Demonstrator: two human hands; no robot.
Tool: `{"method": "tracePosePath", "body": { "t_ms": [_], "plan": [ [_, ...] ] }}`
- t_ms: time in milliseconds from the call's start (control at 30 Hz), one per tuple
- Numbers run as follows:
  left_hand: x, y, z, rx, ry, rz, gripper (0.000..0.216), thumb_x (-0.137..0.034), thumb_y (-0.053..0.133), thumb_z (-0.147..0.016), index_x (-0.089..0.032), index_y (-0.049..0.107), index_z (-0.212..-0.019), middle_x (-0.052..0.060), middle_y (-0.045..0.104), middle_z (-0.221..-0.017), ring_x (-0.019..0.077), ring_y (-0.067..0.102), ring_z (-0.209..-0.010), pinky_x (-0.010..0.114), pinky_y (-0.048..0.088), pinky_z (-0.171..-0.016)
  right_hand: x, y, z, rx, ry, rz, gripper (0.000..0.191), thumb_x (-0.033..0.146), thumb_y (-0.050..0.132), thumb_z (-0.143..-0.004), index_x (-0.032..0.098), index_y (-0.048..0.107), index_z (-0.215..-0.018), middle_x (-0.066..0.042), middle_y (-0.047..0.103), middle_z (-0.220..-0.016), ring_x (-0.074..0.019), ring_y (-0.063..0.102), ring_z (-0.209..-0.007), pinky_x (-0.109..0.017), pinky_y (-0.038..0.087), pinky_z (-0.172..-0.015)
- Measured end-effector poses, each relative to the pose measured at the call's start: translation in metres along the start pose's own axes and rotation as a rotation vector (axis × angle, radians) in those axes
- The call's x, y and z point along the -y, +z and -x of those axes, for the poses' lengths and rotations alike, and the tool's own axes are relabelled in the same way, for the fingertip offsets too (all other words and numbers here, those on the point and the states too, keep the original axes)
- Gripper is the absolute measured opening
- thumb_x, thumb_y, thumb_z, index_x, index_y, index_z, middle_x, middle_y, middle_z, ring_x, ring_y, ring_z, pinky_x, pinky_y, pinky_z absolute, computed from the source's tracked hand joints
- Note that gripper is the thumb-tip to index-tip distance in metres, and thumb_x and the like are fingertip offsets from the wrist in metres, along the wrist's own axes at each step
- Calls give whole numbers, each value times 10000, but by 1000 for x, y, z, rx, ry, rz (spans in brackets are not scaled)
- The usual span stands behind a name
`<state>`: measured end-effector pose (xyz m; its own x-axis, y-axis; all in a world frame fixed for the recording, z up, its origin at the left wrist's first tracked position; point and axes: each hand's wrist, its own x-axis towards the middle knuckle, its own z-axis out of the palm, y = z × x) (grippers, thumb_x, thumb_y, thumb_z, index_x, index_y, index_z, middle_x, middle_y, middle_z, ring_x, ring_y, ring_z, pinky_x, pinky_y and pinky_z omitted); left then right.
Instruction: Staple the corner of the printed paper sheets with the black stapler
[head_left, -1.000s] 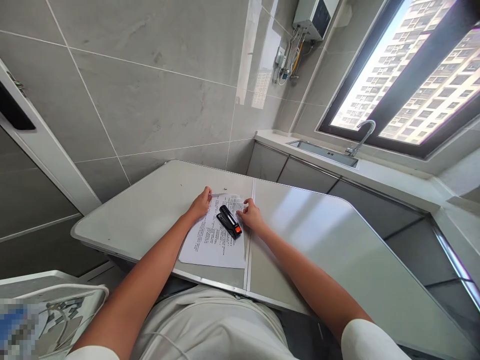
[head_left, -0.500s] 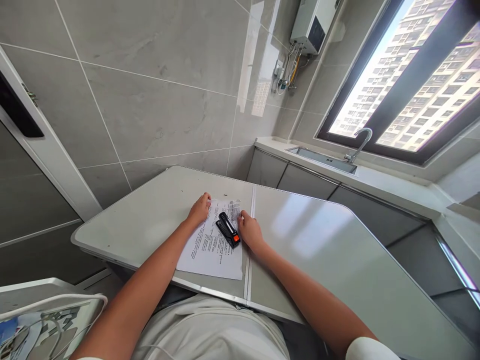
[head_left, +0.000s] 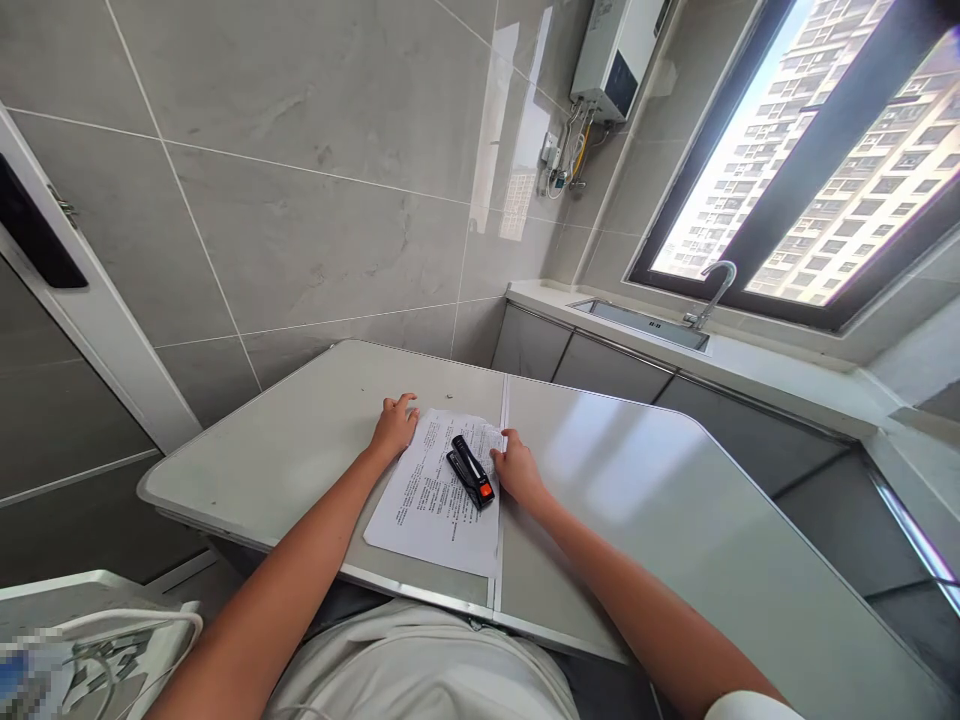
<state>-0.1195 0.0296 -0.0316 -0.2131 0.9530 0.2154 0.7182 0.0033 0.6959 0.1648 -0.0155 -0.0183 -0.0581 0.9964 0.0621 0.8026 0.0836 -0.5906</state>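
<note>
A printed sheet of paper (head_left: 427, 525) lies at a slant on the table, left of its centre seam. On top of it rests a black stapler (head_left: 471, 472) with an orange-red patch at its near end. My left hand (head_left: 393, 428) is beside the sheet's upper left corner, fingers apart and holding nothing. At the right edge of the paper is my right hand (head_left: 519, 466), its thumb and fingertips closed on that edge, close to the stapler.
The grey-white folding table (head_left: 607, 500) has a metal rim and a centre seam. Beyond it runs a counter with a sink (head_left: 645, 325) and faucet (head_left: 716, 290) below a window. A white rack (head_left: 105, 620) with cables stands at lower left.
The paper, with the stapler on it, has shifted right and slightly toward me. My left hand has let go of the paper's upper corner and spread its fingers. My right hand moved slightly right.
</note>
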Motion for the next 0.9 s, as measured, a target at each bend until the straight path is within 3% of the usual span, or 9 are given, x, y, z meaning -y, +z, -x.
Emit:
{"method": "tracePosePath", "body": {
  "t_ms": [167,267,400,500,633,767,900],
  "plan": [
    [3,3,-1,-15,26,-8,294,-336,500,-1017,-254,618,-1274,86,492,-1145,171,613,-786,367,523,-910,-29,-22,7,-5,12,42,394,239,486,-994,166,506,-1380,-89,726,-942,-247,671,-939,-306,436,-776],
    [0,3,1,-15,94,-9,266,-310,490,-1013,-239,665,-1200,87,543,-1091,211,629,-903,371,509,-930,-43,-30,9,32,-30,-16,350,228,488,-971,185,565,-1309,-47,720,-861,-221,660,-843,-300,438,-764],
    [-14,6,9,166,349,-50,258,-293,504,-995,-234,734,-1097,93,642,-1102,266,583,-1110,401,465,-1018,-45,-32,10,7,-50,-11,213,262,484,-979,219,631,-1128,-5,675,-715,-212,630,-770,-289,399,-699],
    [-24,12,19,249,442,-163,292,-347,616,-940,-266,742,-1191,100,647,-1216,303,545,-1167,462,423,-1075,-40,-27,15,-30,-50,6,157,305,572,-951,232,619,-1082,3,664,-706,-212,624,-773,-285,385,-683],
    [-32,15,29,305,422,-148,395,-405,629,-939,-288,694,-1311,111,608,-1248,291,577,-1135,429,458,-1025,-37,-20,22,-25,-125,-110,290,161,664,-810,235,604,-1084,-9,688,-908,-167,624,-776,-276,451,-733],
    [-35,14,29,330,323,-113,445,-372,638,-925,-270,634,-1358,74,625,-1095,234,643,-935,352,491,-887,-38,-18,19,-5,-94,-288,320,122,671,-742,228,620,-1040,-22,663,-1000,-146,623,-781,-281,518,-748],
    [-36,13,25,316,212,-82,617,-384,626,-930,-197,455,-1493,41,674,-933,234,650,-870,318,475,-788,-38,-17,15,8,-150,-391,372,59,613,-691,213,635,-1028,-52,652,-1092,-162,647,-920,-298,547,-839]
  ]
}}
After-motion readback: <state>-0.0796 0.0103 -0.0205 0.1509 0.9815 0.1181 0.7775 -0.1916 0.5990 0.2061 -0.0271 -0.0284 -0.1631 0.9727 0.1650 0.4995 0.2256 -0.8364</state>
